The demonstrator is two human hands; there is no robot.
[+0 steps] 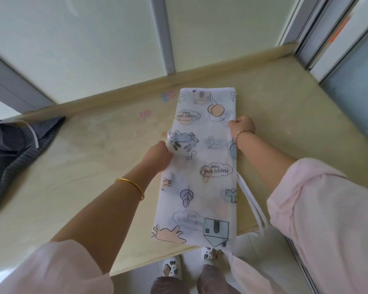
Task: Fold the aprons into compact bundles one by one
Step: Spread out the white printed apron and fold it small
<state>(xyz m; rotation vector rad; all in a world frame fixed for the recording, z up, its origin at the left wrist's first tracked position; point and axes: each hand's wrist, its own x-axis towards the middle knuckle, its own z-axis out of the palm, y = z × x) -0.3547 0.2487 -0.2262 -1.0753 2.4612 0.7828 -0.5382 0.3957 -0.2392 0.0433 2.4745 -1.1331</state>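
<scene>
A white apron (202,187) printed with cartoon animals, leaves and "Happy and free" clouds lies folded into a long narrow strip on the beige table (83,187), running from the far middle to the near edge. My left hand (159,153) grips the strip's left edge about halfway along. My right hand (241,125) grips its right edge a little farther away. White apron strings (253,206) trail off the right side and hang over the table's near edge.
A dark grey striped apron (15,149) with a white strap lies crumpled at the table's left end. A raised wooden lip (157,83) borders the far side against the wall. Faint stickers (168,96) mark the tabletop. My feet in white clogs (170,266) stand below.
</scene>
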